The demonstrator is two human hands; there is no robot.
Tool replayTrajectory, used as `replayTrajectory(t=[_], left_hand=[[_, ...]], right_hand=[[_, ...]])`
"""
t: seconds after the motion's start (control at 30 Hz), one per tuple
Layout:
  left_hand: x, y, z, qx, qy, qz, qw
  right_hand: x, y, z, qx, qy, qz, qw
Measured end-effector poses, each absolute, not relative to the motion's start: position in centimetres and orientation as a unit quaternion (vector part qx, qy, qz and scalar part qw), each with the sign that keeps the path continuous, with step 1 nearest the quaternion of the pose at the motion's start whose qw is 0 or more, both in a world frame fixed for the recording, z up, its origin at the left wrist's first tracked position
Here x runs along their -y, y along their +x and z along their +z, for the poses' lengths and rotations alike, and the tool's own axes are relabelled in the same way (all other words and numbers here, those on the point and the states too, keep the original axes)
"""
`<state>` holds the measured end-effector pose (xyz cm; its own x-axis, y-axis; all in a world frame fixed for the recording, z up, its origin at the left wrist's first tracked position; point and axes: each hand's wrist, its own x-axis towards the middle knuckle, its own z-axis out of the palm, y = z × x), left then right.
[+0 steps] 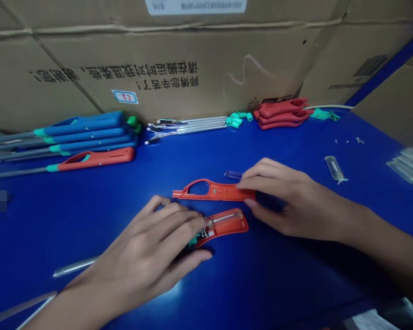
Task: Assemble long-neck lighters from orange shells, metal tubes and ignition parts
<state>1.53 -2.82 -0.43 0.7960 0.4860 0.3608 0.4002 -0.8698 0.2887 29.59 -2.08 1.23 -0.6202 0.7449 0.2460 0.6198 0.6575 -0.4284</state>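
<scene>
My left hand (151,247) curls over an orange-red lighter half-shell (242,224), its fingers covering the middle. Inside that shell show a clear fuel tank (223,219), white wires and a green part under my fingertips. A metal tube (74,266) sticks out to the left from beneath my wrist. Just behind, the thumb and fingers of my right hand (285,197) grip the right end of a second orange-red half-shell (223,192), which lies with its inner side up. Another clear tank (231,174) is partly hidden behind my right fingers.
Blue lighters (89,132) and a red lighter (103,158) lie at back left. Metal tubes with wires (203,123), green pieces (236,120) and stacked red shells (282,114) line the cardboard box (227,55). A clear tank (335,167) and a blurred pile of tanks (409,167) are at right.
</scene>
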Motion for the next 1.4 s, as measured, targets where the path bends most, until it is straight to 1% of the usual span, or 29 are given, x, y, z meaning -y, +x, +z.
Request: replayTrajectory(t=[0.13, 0.27, 0.5, 0.57, 0.8, 0.87, 0.93, 1.0, 1.1, 1.2, 1.3, 1.4], left_hand=[[2.3, 0.8, 0.2, -0.242, 0.947, 0.189, 0.089], [1.5, 0.0, 0.7, -0.258, 0.954, 0.144, 0.051], [1.5, -0.2, 0.7, -0.274, 0.95, 0.13, 0.077], [1.6, -0.1, 0.5, -0.276, 0.948, 0.134, 0.081], [1.5, -0.1, -0.1, -0.274, 0.949, 0.135, 0.078], [1.5, -0.3, 0.1, -0.272, 0.947, 0.156, 0.077], [1.6, -0.5, 0.4, -0.267, 0.935, 0.22, 0.075], [1.8, -0.7, 0.8, -0.264, 0.91, 0.317, 0.048], [1.7, -1.0, 1.3, -0.323, 0.894, 0.308, -0.038], [1.2, -1.2, 1.6, -0.323, 0.909, 0.251, -0.083], [0.6, -1.5, 1.5, -0.28, 0.932, 0.214, -0.086], [0.4, -1.8, 1.5, -0.258, 0.944, 0.2, -0.05]], right_hand=[[1.9, 29.9, 1.0, 0.892, -0.394, 0.143, 0.17], [1.9, 29.7, 0.7, 0.895, -0.397, 0.15, 0.138], [1.6, 29.6, 0.7, 0.9, -0.388, 0.135, 0.148], [1.5, 29.5, 0.7, 0.894, -0.401, 0.122, 0.16], [1.5, 29.7, 0.4, 0.862, -0.417, 0.084, 0.276], [1.7, 29.7, 0.7, 0.853, -0.417, 0.097, 0.299], [2.0, 29.5, 1.2, 0.84, -0.426, 0.117, 0.313], [2.2, 29.3, 1.7, 0.823, -0.45, 0.138, 0.319], [2.4, 29.1, 2.2, 0.79, -0.485, 0.182, 0.328], [2.3, 29.0, 2.5, 0.76, -0.503, 0.236, 0.337], [2.2, 29.0, 2.6, 0.729, -0.518, 0.299, 0.334], [2.1, 28.9, 2.4, 0.695, -0.519, 0.37, 0.332]])
